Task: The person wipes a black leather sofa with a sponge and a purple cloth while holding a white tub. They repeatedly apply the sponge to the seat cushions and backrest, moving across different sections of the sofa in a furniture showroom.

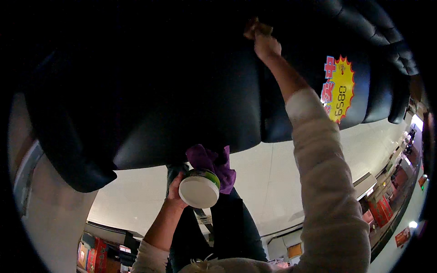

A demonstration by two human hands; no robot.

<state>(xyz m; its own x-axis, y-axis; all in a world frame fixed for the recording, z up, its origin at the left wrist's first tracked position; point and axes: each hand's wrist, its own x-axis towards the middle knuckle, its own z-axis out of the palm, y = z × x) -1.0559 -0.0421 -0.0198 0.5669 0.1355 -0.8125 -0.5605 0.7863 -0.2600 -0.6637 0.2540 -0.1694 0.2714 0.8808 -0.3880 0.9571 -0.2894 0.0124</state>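
Note:
My left hand [177, 194] holds a round tub [199, 191] with a white end and a green side. A purple cloth [218, 167] hangs directly beside the tub, above my legs; whether my fingers also grip it is hidden. Stretched far forward, my right hand [268, 45] grips a brownish-yellow piece [258, 29], perhaps a sponge or cloth, over the black leather sofa [191, 102]. The dark surface there hides whether the piece touches it.
A yellow and red starburst sign [342, 89] with writing stands on the sofa to the right, close to my right sleeve. The sofa's armrest [78, 163] is at the left. A pale tiled floor [136, 198] lies below.

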